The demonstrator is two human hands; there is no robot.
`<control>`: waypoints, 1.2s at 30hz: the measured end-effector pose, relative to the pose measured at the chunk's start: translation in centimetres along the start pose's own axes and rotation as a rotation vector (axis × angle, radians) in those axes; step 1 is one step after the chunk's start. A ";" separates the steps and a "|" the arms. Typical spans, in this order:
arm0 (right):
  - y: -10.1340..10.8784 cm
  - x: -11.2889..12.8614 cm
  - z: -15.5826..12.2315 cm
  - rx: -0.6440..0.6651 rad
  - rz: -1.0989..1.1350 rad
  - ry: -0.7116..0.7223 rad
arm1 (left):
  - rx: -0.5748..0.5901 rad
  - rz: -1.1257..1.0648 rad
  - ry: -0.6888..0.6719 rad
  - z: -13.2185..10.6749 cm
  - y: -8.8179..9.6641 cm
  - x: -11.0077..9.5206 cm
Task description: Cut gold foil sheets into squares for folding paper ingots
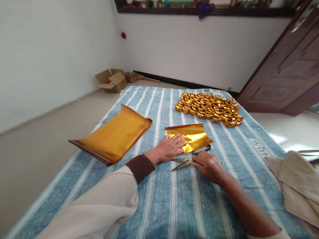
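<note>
My left hand (170,147) lies flat, fingers stretched out, on a small sheet of shiny gold foil paper (195,136) whose edges curl up. In my right hand (208,165) is a pair of scissors (185,161), blades parted and pointing left, just in front of the foil's near edge. One black handle loop shows above my right fingers. To the left rests a stack of larger gold foil sheets (112,134), curled at the ends. Many folded gold paper ingots (209,108) stand packed in rows at the far right of the striped cloth.
A blue and white striped cloth (159,205) covers the table. Folded beige cloths (299,186) lie at the right edge. Beyond the table, an open cardboard box (113,81) sits on the floor by the wall, and a dark red door (284,66) stands at the right.
</note>
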State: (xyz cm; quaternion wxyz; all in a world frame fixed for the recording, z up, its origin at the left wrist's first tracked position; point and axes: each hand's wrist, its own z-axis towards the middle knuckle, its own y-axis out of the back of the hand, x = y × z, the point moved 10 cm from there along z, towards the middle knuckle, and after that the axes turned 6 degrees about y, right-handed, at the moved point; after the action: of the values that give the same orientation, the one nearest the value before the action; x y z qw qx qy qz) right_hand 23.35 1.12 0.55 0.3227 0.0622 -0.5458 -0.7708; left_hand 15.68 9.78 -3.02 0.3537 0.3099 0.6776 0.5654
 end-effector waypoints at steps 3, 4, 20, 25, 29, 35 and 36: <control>1.3 -0.8 -1.8 -0.045 0.056 -0.043 | -0.001 0.004 0.001 0.0 -0.1 0.2; 1.8 -1.2 -2.6 -0.058 0.062 -0.056 | -0.001 0.003 -0.003 0.0 -0.1 0.2; 6.6 -14.5 -12.3 -0.089 -0.341 -1.006 | -0.217 0.092 -0.054 -1.2 2.0 -0.5; 7.0 -15.1 -13.1 -0.030 -0.414 -1.083 | -0.250 0.056 -0.085 -1.9 2.9 -1.5; 7.2 -15.4 -13.6 -0.025 -0.473 -1.127 | -0.239 0.035 -0.110 -2.4 2.6 -2.1; 7.1 -15.4 -13.7 0.017 -0.502 -1.181 | -0.262 0.061 -0.099 -2.5 2.5 -2.5; 7.1 -15.4 -13.6 0.021 -0.509 -1.182 | -0.266 0.074 -0.101 -2.4 2.5 -2.5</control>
State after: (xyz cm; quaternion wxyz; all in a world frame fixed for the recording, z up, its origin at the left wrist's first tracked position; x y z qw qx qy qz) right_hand 44.60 -2.50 -2.51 -0.2262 -0.2424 -0.6070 -0.7222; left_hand 15.12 6.77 0.03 0.4040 0.3132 0.5661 0.6467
